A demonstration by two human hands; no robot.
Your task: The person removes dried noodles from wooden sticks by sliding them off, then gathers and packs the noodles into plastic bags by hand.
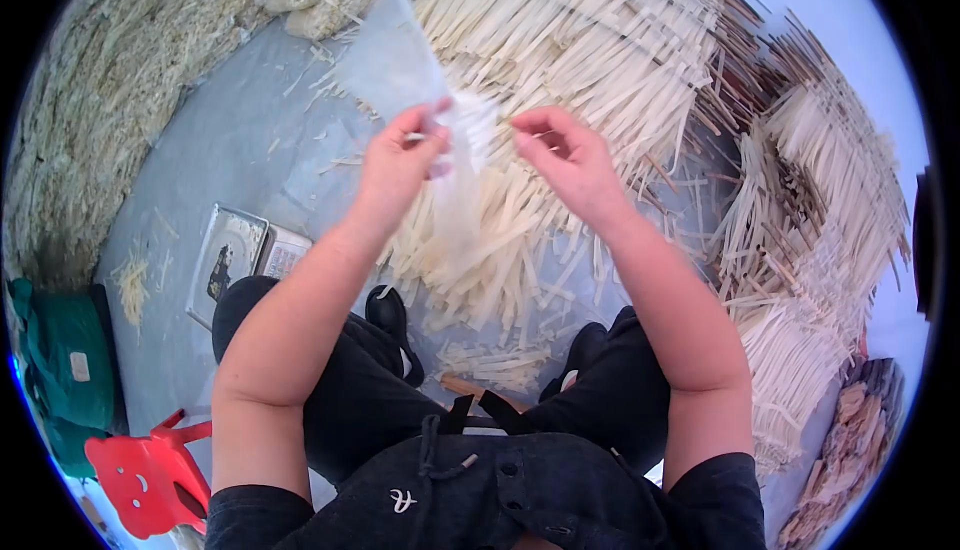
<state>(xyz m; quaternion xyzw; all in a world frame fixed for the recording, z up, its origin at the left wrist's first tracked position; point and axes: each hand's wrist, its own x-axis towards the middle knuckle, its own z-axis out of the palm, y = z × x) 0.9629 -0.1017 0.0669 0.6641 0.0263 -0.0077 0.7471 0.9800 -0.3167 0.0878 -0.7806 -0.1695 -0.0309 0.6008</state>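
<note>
A thin translucent plastic bag point(393, 55), blurred by motion, hangs from my left hand point(402, 155), whose fingers are closed on it. Its top corner points up and away from me, and its lower part trails down over pale flat strips point(480, 250). Just right of the bag is my right hand point(570, 160), its fingers curled and the thumb close to the index finger. Whatever it pinches, if anything, is too small to make out. Both hands are above the large heap of strips, which look like dried noodles or sheets cut narrow.
A scale point(235, 260) with a metal tray sits on the grey floor sheet point(170, 220) at left. Nearby are a green bag point(75, 360) and a red plastic chair point(150, 480). More strips point(800, 280) pile up at right; bulging sacks point(130, 70) line the left.
</note>
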